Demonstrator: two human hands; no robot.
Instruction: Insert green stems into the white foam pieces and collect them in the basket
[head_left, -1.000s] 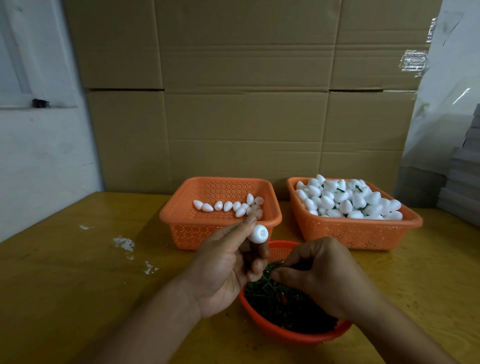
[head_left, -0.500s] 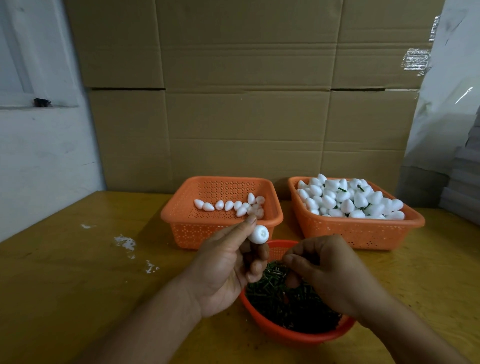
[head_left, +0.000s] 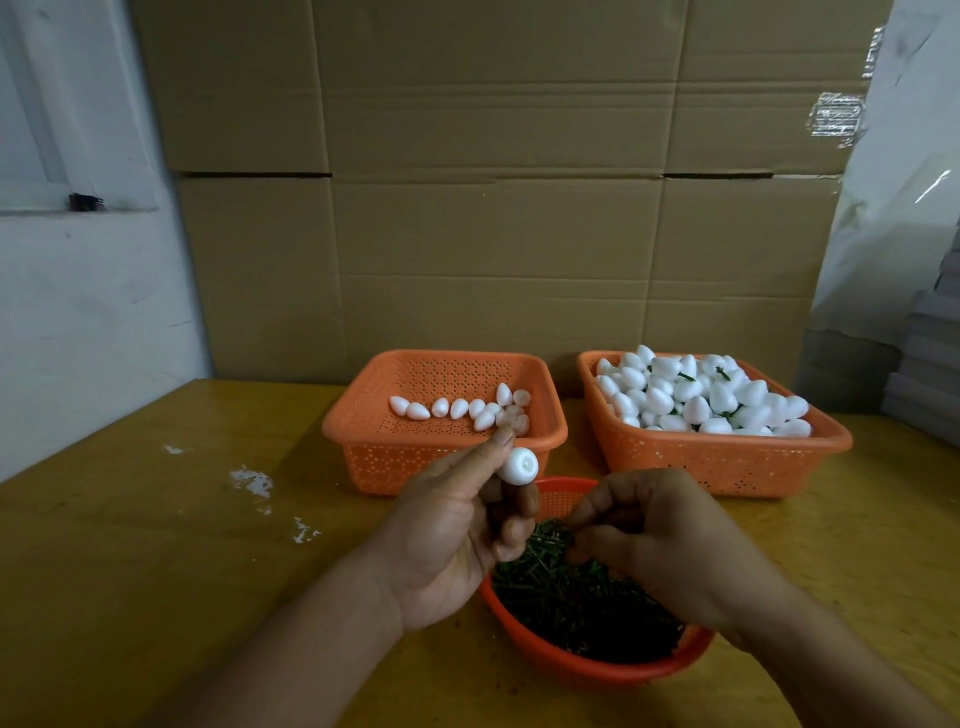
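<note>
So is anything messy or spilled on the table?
Yes: small white flecks lie scattered on the yellow table, left of the baskets. They look like crumbs or chipped paint; I cannot tell which. Nothing else stands out.

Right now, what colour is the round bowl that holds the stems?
Orange-red; the bowl shows best in the head view, its only view.

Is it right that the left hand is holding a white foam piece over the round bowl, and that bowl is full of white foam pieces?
Not quite. The head view shows the round bowl is full of green stems, not foam. The left hand does hold a white foam piece over it.
</note>
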